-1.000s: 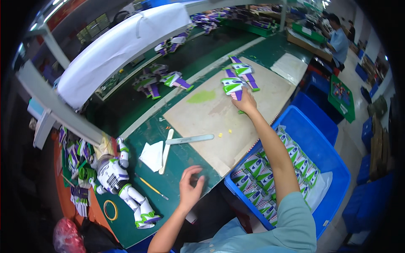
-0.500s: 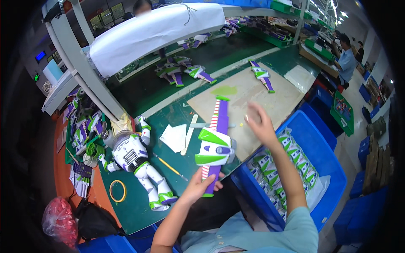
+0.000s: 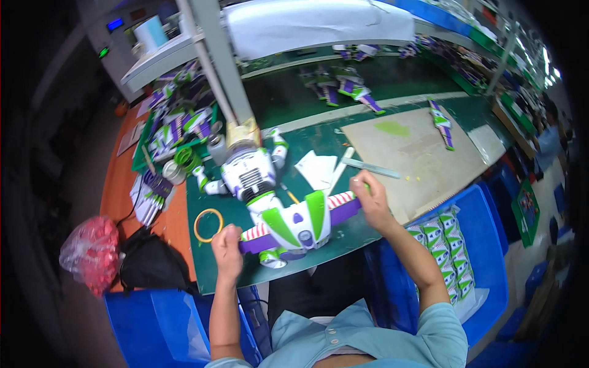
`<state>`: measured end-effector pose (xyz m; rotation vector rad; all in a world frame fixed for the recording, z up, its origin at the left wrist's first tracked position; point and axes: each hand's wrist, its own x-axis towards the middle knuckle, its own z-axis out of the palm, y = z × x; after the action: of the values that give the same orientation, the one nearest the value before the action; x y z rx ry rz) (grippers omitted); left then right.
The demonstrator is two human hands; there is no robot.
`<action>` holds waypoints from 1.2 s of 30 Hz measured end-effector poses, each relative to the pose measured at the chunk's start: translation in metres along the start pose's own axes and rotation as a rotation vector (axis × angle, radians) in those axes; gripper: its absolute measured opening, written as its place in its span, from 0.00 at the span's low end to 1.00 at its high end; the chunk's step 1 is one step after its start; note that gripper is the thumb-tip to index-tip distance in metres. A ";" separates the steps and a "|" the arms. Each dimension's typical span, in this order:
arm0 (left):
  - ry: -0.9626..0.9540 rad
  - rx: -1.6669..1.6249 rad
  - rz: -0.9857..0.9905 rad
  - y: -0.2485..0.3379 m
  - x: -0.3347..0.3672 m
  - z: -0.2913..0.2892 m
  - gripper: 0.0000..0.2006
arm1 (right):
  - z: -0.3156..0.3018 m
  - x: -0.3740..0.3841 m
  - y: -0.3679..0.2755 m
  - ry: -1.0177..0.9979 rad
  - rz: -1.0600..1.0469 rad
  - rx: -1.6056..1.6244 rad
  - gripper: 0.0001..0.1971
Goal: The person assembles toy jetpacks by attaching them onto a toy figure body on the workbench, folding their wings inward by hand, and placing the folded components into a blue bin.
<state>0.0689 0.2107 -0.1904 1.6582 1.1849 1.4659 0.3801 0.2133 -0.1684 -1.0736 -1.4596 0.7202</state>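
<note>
A toy wing pack (image 3: 299, 226), white and green in the middle with purple wings striped red and white, is held out level between both hands. My left hand (image 3: 228, 251) is closed around its left wing tip. At the right wing tip, my right hand (image 3: 370, 199) grips with thumb and fingers. Beneath and behind the wing pack lies a white toy spaceman figure (image 3: 248, 170) on the green table (image 3: 350, 239); its legs are partly hidden by the piece. A yellow tape ring (image 3: 208, 225) rests near my left hand.
A beige board (image 3: 392, 147) carries another wing pack (image 3: 442, 126) and a flat grey-green strip (image 3: 371, 168). Paper pieces (image 3: 316, 168) and a wooden stick (image 3: 339, 172) lie beside it. Right stands a blue bin (image 3: 494, 245) of wing packs; left, a green tray (image 3: 140, 156) and red-filled bag (image 3: 92, 254).
The wing pack has turned from upright to level and moved over the figure's legs. My right hand, empty before, now holds its other wing. The view has swung left.
</note>
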 end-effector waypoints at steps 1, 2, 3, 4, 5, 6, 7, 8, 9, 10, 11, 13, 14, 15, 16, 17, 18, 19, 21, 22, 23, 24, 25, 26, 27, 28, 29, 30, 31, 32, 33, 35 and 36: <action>0.020 0.007 -0.008 0.001 0.002 -0.006 0.21 | -0.009 0.003 0.001 -0.022 -0.001 0.007 0.07; 0.009 -0.058 -0.075 0.004 0.004 -0.015 0.21 | -0.018 0.009 -0.002 0.016 -0.063 -0.103 0.08; -0.008 -0.130 -0.139 0.004 0.006 -0.020 0.22 | -0.022 0.016 -0.006 0.060 -0.126 -0.217 0.12; -0.008 -0.140 -0.141 0.004 0.005 -0.024 0.21 | -0.018 0.020 -0.018 -0.049 -0.242 -0.386 0.21; 0.008 -0.133 -0.141 0.007 0.006 -0.023 0.21 | -0.005 0.025 -0.031 -0.061 -0.250 -0.376 0.21; -0.030 -0.031 -0.040 0.013 0.007 -0.018 0.20 | 0.015 0.026 -0.047 -0.371 -0.339 -0.350 0.22; -0.071 0.067 0.067 0.019 0.010 -0.013 0.20 | 0.029 0.027 -0.058 -0.677 -0.426 -0.324 0.24; -0.092 0.025 0.086 0.022 0.013 -0.014 0.20 | 0.036 0.028 -0.064 -0.678 -0.429 -0.328 0.24; -0.084 0.026 0.090 0.024 0.011 -0.011 0.20 | 0.044 0.028 -0.070 -0.823 -0.179 -0.286 0.24; -0.063 -0.027 -0.007 0.026 0.008 -0.002 0.18 | 0.048 0.028 -0.072 -0.965 0.075 -0.242 0.25; -0.041 -0.081 -0.103 0.028 0.004 0.008 0.18 | 0.054 0.023 -0.069 -0.977 0.066 -0.245 0.25; -0.028 -0.537 0.021 0.012 -0.001 0.035 0.20 | 0.070 0.005 -0.059 -0.598 0.008 0.043 0.22; -0.042 -0.681 -0.014 0.020 0.000 0.050 0.24 | 0.074 0.001 -0.057 -0.466 0.138 0.185 0.19; -0.057 -0.825 -0.052 0.031 -0.001 0.056 0.28 | 0.075 0.000 -0.054 -0.478 0.137 0.180 0.19; -0.078 -0.757 -0.034 0.023 0.003 0.053 0.32 | 0.076 0.001 -0.047 -0.330 0.188 0.267 0.18; -0.065 -0.761 -0.031 0.022 -0.001 0.054 0.32 | 0.078 0.002 -0.042 -0.181 0.237 0.351 0.18; -0.012 -0.824 -0.140 0.019 -0.006 0.054 0.34 | 0.085 0.007 -0.039 0.032 0.271 0.497 0.18; 0.029 -0.897 -0.249 0.017 -0.011 0.057 0.35 | 0.091 0.011 -0.039 0.025 0.266 0.493 0.18; 0.053 -0.979 -0.228 0.021 -0.013 0.060 0.35 | 0.103 0.017 -0.039 0.165 0.207 0.619 0.18; 0.204 -1.039 -0.244 0.023 -0.011 0.056 0.33 | 0.105 0.015 -0.041 -0.048 0.151 0.265 0.19; 0.356 -1.096 -0.259 0.023 -0.008 0.052 0.32 | 0.101 0.020 -0.045 -0.329 0.040 0.159 0.22; 0.269 -1.027 -0.105 0.020 0.003 0.043 0.27 | 0.104 0.028 -0.045 -0.439 -0.087 0.053 0.23; 0.194 -0.865 -0.167 0.016 0.008 0.037 0.21 | 0.109 0.035 -0.042 -0.542 -0.210 -0.053 0.24; 0.260 -0.829 -0.214 0.009 0.014 0.038 0.18 | 0.113 0.046 -0.039 -0.491 -0.183 -0.140 0.24; 0.327 -0.794 -0.259 0.000 0.021 0.041 0.15 | 0.118 0.059 -0.036 -0.440 -0.157 -0.226 0.25; 0.454 -0.897 -0.239 -0.003 0.031 0.046 0.12 | 0.127 0.073 -0.041 -0.381 -0.079 -0.393 0.26; 0.563 -0.866 -0.208 -0.011 0.042 0.052 0.12 | 0.144 0.085 -0.032 -0.201 -0.212 -0.456 0.26; 0.625 -0.891 -0.232 -0.025 0.050 0.059 0.12 | 0.158 0.098 -0.024 -0.191 -0.242 -0.461 0.26; 0.695 -0.909 -0.250 -0.040 0.057 0.061 0.12 | 0.173 0.111 -0.017 -0.187 -0.278 -0.456 0.26; 0.688 -0.823 -0.261 -0.053 0.064 0.066 0.12 | 0.179 0.124 0.000 -0.174 -0.326 -0.469 0.26; 0.703 -0.666 -0.298 -0.060 0.067 0.068 0.13 | 0.187 0.133 0.006 -0.163 -0.376 -0.476 0.25; 0.567 -0.601 -0.257 -0.073 0.057 0.066 0.11 | 0.187 0.135 0.020 -0.196 -0.334 -0.506 0.22; 0.584 -0.709 -0.297 -0.080 0.050 0.060 0.11 | 0.188 0.133 0.022 -0.185 -0.384 -0.545 0.21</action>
<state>0.1090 0.2948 -0.2515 0.5720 0.9553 1.9273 0.2078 0.3674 -0.1670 -1.0945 -2.0198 0.1460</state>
